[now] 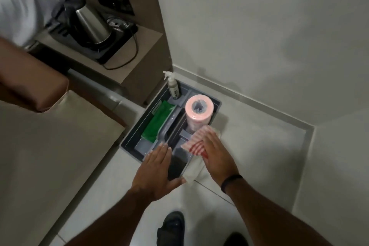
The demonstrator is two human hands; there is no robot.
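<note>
A grey cleaning caddy stands on the tiled floor in a corner. It holds a spray bottle, a pink roll of wipes and a green cloth. A red-and-white striped cloth lies over the caddy's right edge. My right hand rests flat on that cloth with straight fingers. My left hand hovers flat over the caddy's near left side, fingers straight, thumb out, holding nothing. Whether it touches the caddy is unclear.
A steel kettle on a black tray sits on a beige counter at upper left. White walls close the corner on the right. My dark shoes stand on the tiles below. A brown padded edge juts in at left.
</note>
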